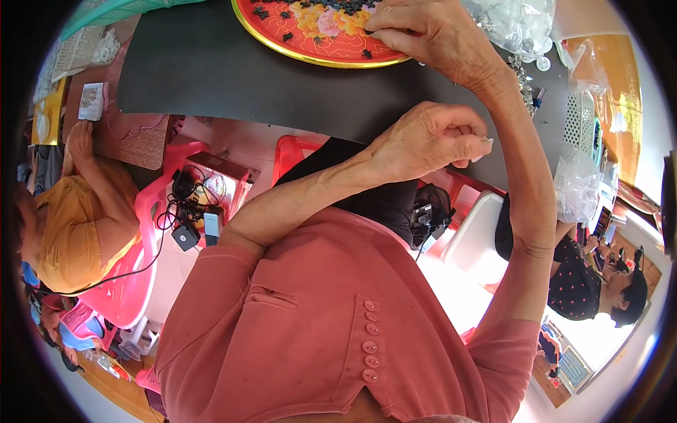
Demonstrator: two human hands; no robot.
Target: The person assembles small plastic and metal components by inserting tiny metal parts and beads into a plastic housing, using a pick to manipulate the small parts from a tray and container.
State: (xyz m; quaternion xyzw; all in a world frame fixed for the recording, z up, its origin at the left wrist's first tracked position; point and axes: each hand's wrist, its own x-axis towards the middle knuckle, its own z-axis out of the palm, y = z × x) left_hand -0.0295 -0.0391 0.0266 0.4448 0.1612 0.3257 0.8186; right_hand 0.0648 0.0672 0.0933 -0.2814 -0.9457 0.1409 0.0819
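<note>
Right hand (423,32) is pinched on small black parts (367,53) in round red floral tray (282,39) w/ gold rim for picking; left hand (423,137) is held clenched nearby, contents can't be told.

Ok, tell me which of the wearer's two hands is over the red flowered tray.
The right hand: its fingertips reach among the small dark pieces on the red tray. The left hand is curled above the black mat, off the tray.

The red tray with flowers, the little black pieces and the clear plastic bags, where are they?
Red tray (282,35): head view, on its gold-edged red rim.
Little black pieces (261,12): head view, on one cluster on the tray.
Clear plastic bags (518,21): head view, on the crinkled bag's middle.
</note>
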